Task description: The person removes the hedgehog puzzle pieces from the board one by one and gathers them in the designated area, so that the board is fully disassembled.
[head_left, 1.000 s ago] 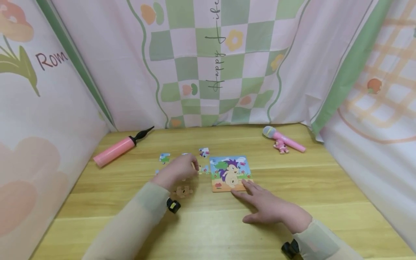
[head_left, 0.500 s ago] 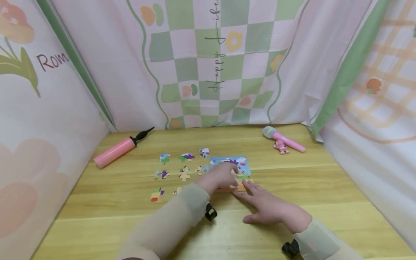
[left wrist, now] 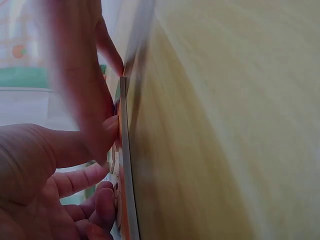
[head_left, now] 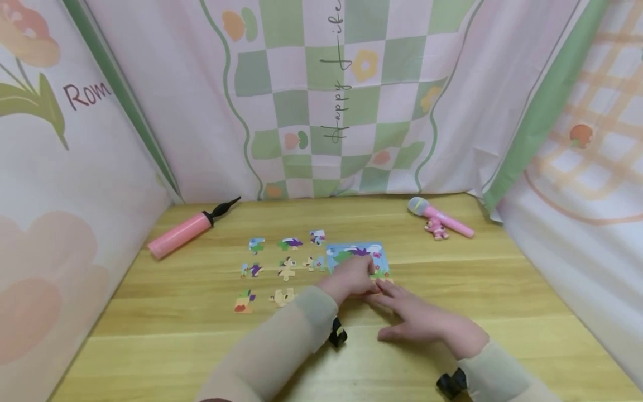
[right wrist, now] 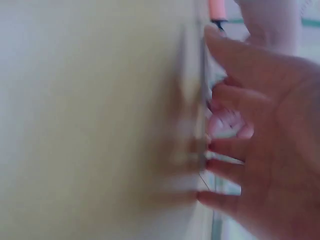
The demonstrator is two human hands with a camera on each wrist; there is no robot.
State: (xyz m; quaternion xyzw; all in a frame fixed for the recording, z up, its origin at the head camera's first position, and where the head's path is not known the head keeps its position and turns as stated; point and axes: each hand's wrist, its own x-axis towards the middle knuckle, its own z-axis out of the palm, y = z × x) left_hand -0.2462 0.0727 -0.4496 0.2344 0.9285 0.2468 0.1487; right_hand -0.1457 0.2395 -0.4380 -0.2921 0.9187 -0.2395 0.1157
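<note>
My left hand (head_left: 354, 273) bends its fingers over the lower right part of a small hedgehog puzzle board (head_left: 351, 250). In the left wrist view its thumb and curled fingers (left wrist: 35, 165) touch the board face near the edge (left wrist: 125, 145); whether a piece is pinched there is hidden. My right hand (head_left: 419, 315) lies with straight, spread fingers touching the board's lower right corner, as the right wrist view of that hand (right wrist: 270, 110) also shows. Several loose puzzle pieces (head_left: 287, 269) lie in rows left of the board.
A pink hand pump (head_left: 183, 233) with a black nozzle lies at the back left of the wooden table (head_left: 361, 357). A pink toy microphone (head_left: 442, 215) and a small pink figure (head_left: 437, 229) lie at the back right. Printed curtains (head_left: 331, 100) surround the table.
My left hand has moved right from above the loose pieces to the board, then slightly nearer its lower right corner. My right hand has stayed at the board's corner.
</note>
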